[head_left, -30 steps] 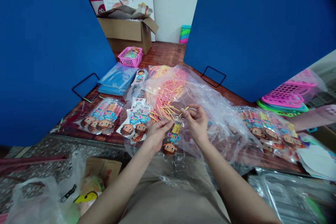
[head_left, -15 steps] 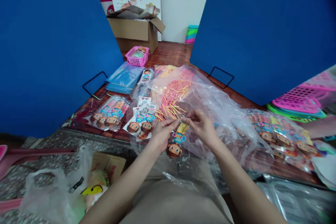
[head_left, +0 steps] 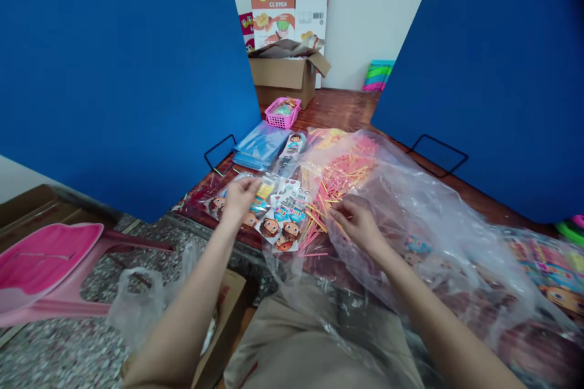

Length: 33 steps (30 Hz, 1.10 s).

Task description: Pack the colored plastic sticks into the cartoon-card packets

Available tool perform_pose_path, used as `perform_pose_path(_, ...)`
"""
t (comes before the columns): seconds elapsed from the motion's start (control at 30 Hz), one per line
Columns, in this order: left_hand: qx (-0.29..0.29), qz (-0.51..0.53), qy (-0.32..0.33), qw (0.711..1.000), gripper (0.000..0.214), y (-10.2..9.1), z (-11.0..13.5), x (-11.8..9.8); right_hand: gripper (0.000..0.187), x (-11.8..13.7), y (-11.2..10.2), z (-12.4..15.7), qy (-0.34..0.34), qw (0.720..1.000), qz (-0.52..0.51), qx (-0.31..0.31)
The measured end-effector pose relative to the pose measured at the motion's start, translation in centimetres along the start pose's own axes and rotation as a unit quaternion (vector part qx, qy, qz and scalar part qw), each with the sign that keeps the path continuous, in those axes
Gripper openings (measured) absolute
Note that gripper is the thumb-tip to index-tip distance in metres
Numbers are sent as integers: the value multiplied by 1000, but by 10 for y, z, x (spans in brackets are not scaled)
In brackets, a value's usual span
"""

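Blue panels [head_left: 114, 73] frame the head camera's view on the left and right, with a pale wall [head_left: 365, 6] and an open cardboard box [head_left: 277, 75] at the far end of a dark red desk [head_left: 342, 110]. Near the middle of the desk lies a heap of pink and yellow sticks [head_left: 347, 171], partly covered by a loose clear bag [head_left: 424, 213].

The left hand [head_left: 239, 199] seems to be pinching a packet with yellow sticks [head_left: 266, 190] at its edge, above filled packets [head_left: 216, 203] on the left of the desk. The right hand [head_left: 358, 226] is bent, fingertips at the near side of the heap; whether they grip a stick I cannot tell.

Between the hands lie printed cards [head_left: 283, 228], just beside the heap. With so little room, a wrist sweeping across could push sticks onto the cards or scatter both. One pink stick [head_left: 314, 254] lies apart near the desk's near edge, where a brush of the bag could roll it off. The bag also reaches under or around the right forearm, so a quick pull might drag the heap along. If the left hand's grip is light, the slick packet could slip and land crooked.
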<state>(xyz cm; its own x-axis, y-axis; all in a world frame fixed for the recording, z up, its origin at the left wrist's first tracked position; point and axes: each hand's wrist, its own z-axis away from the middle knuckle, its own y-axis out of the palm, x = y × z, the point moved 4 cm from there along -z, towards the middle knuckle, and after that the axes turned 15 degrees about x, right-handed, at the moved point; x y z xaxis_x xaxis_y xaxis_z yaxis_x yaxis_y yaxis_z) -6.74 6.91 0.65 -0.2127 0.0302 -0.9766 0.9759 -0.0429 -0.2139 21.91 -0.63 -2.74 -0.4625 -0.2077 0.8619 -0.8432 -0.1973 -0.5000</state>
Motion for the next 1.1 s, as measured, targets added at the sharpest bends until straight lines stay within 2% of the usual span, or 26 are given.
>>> perform_pose_path(0.07,-59,-179,-23,982,22,-30,-23,11,16,-3,8,-10,17,996,82,24)
perform_pose_path(0.1,-70,-271,-40,959,22,-37,-31,17,14,-2,11,-14,26,992,119,30)
perform_pose_path(0.17,-62,-401,-52,912,28,-40,-39,29,14,2,15,-22,49,980,190,23)
perform_pose_path(0.27,-60,-485,-18,872,40,-29,-36,44,20,10,22,-36,68,963,259,31)
perform_pose_path(0.4,-105,-498,25,860,47,-19,-26,50,28,18,33,-56,63,950,298,64)
perform_pose_path(0.53,-98,-492,49,864,48,-18,-21,43,33,12,38,-79,125,932,332,74)
perform_pose_path(0.67,-86,-483,95,866,37,-11,-8,24,24,0,38,-96,138,939,297,102)
perform_pose_path(0.73,-79,-458,132,876,34,-1,2,12,21,-1,34,-100,115,949,280,85)
perform_pose_path(0.8,-50,-416,156,894,30,14,10,1,19,3,28,-99,60,971,228,42)
perform_pose_path(0.87,0,-353,163,921,28,33,14,-4,20,10,22,-96,-12,990,140,-8)
perform_pose_path(0.97,74,-227,154,959,28,64,11,-3,26,18,15,-88,-87,995,10,-43)
perform_pose_path(1.03,87,-145,136,976,21,78,6,2,30,19,12,-82,-102,993,-44,-49)
perform_pose_path(1.1,62,-76,117,988,17,83,0,6,35,17,11,-74,-78,995,-51,-32)
